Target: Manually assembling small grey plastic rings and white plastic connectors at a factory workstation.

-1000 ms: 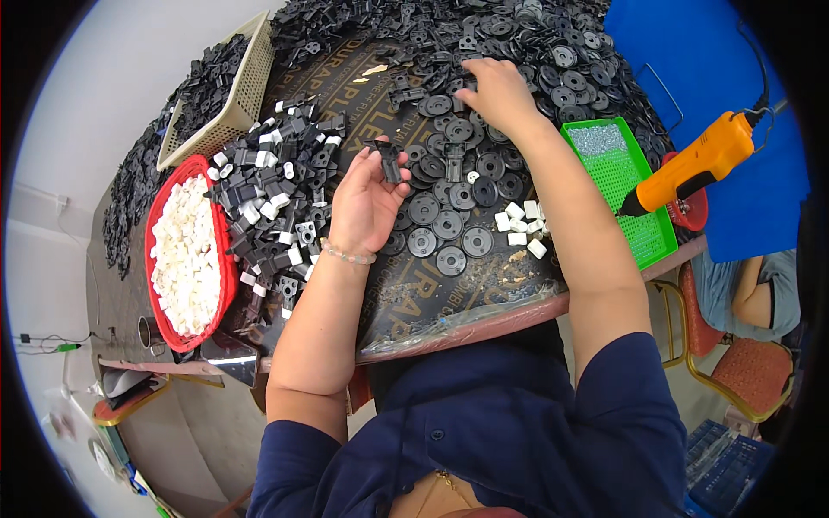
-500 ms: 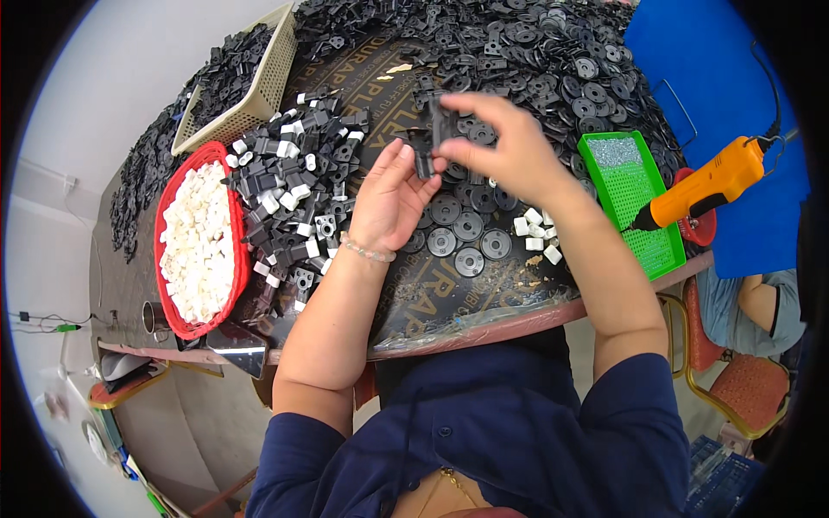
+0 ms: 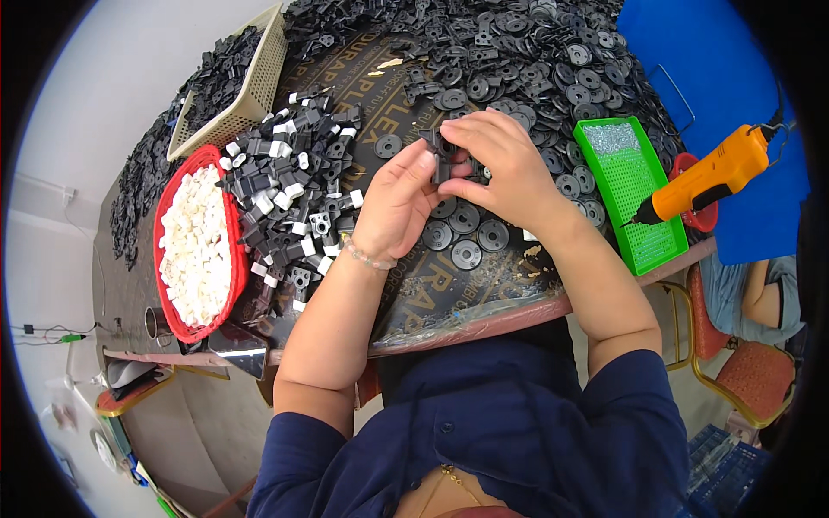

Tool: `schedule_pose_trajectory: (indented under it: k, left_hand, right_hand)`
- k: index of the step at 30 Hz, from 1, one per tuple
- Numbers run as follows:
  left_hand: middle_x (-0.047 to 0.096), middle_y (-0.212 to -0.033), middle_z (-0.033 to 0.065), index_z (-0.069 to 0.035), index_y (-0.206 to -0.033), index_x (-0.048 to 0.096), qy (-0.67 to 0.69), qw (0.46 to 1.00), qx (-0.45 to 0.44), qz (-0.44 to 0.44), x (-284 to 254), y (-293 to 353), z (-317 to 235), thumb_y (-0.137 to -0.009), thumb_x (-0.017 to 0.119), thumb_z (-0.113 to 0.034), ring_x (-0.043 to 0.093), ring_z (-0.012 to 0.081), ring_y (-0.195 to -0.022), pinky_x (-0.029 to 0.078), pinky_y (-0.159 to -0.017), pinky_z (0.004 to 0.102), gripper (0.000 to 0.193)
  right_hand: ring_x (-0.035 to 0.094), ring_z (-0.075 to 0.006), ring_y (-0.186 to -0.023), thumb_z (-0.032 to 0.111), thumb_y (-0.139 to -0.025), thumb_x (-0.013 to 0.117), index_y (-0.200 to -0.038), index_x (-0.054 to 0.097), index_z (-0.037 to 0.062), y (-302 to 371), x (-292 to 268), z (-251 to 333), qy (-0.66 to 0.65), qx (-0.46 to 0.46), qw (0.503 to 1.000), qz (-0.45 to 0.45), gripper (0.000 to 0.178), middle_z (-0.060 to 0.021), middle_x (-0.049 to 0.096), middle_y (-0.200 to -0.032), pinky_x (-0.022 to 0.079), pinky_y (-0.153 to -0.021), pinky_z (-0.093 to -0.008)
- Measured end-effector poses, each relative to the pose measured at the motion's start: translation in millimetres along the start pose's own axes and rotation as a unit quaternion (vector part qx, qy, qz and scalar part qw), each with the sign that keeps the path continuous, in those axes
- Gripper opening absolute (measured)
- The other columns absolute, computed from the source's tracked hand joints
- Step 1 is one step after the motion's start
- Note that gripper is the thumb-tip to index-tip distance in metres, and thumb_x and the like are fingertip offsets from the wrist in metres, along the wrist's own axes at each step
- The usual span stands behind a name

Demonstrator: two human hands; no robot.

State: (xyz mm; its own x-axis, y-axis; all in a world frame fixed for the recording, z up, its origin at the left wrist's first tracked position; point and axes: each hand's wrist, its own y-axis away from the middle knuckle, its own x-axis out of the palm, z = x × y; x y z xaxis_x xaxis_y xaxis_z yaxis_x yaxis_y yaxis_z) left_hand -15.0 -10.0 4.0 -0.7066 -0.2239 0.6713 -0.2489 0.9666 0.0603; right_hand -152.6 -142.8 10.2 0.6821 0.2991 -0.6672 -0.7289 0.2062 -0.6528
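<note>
Above the middle of the table, my two hands meet around a small black plastic part (image 3: 441, 166). My left hand (image 3: 390, 205) pinches it between thumb and fingers, palm partly turned up. From the other side, my right hand (image 3: 509, 168) has its thumb and curled fingers on the same part; whether it is one piece or two fitted together I cannot tell. Round black discs (image 3: 465, 221) with center holes lie just beneath and beyond my hands. Left of my left hand is a heap of black blocks with white caps (image 3: 289, 194).
A red basket (image 3: 238, 250) of white caps stands at left, a beige crate (image 3: 256, 95) of black parts behind it. At right are a green tray (image 3: 596, 177) of small metal pieces, an orange electric screwdriver (image 3: 708, 181) and a red bowl (image 3: 710, 216). Black parts (image 3: 518, 52) pile up at the back.
My right hand has come lower and closed in on the black part at my left fingertips; its blur is gone. My right wrist now hides most of the loose white caps beside the discs.
</note>
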Motion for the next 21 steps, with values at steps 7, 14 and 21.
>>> schedule_pose_trajectory:
  k: [7,14,21]
  left_hand:
    - [0.069,-0.110,0.0102,0.004,-0.124,0.058,-0.259,0.965,0.047,0.015,-4.9,0.9,3.9,-0.098,0.056,-0.006,0.068,0.0186,-0.099,0.053,-0.083,0.0284,0.028]
    - [0.069,-0.089,0.0033,0.003,-0.112,0.065,-0.439,0.891,0.113,-0.015,-7.3,3.3,6.9,-0.093,0.065,-0.007,0.064,0.0075,-0.079,0.051,-0.069,0.0220,0.021]
    - [0.071,-0.089,0.0048,0.003,-0.107,0.065,-0.446,0.886,0.119,-0.057,-2.7,2.8,6.3,-0.093,0.066,-0.007,0.065,0.0083,-0.079,0.051,-0.071,0.0227,0.017]
  right_hand:
    - [0.060,-0.0167,-0.105,0.018,-0.086,0.073,-0.116,0.065,-0.0007,1.6,-8.4,-15.9,-0.271,0.153,0.950,0.027,0.035,-0.0083,0.066,-0.111,0.046,-0.094,-0.0317]
    - [0.059,-0.0095,-0.088,0.014,-0.085,0.074,-0.103,0.066,-0.0024,0.3,-20.2,-6.4,-0.300,0.284,0.905,0.099,0.026,-0.0018,0.066,-0.094,0.049,-0.080,-0.0258]
    - [0.060,-0.0111,-0.085,0.016,-0.078,0.079,-0.105,0.064,0.0005,-5.9,-33.6,5.3,-0.323,0.307,0.891,0.090,0.034,-0.0018,0.066,-0.090,0.049,-0.075,-0.0267]
